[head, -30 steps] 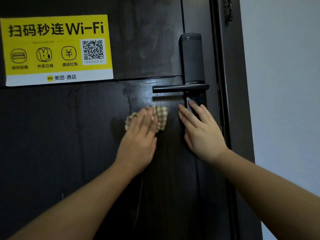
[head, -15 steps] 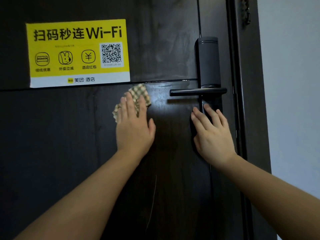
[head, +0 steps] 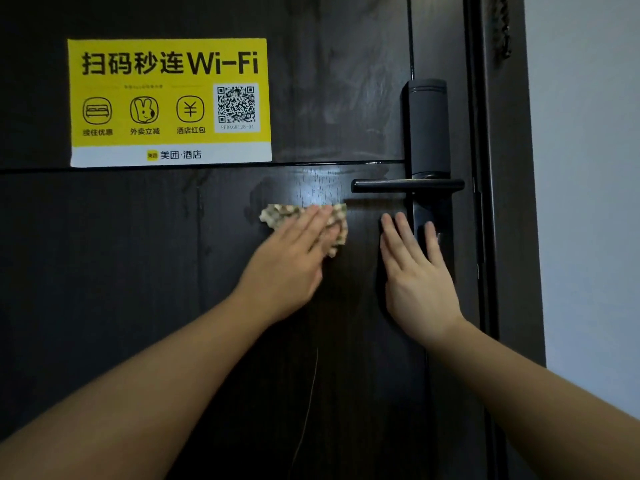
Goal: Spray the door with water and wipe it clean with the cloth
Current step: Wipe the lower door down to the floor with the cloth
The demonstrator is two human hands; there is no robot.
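Wiping is the step in hand: my left hand (head: pixel 294 258) presses the checked cloth (head: pixel 304 220) flat against the dark door (head: pixel 104 306), fingers straight on top of it, just below the seam between the upper and lower panels and left of the lever handle (head: pixel 407 186). My right hand (head: pixel 415 271) lies open and flat on the door, fingertips touching the lock plate (head: pixel 429 133) under the handle; it holds nothing, and I judge it is only bracing the door so it does not swing under the rubbing.

As for progress, the spraying looks done here: the wood above the cloth shines wet, and smeared marks show on the upper panel beside the yellow Wi-Fi sticker (head: pixel 169 102). No spray bottle is in view. The patch round the handle is being worked now. The lower door and the left side show no clear sheen, though they are too dark to tell whether they have been wiped. I would judge the job partway through, with much of the door still to cover.
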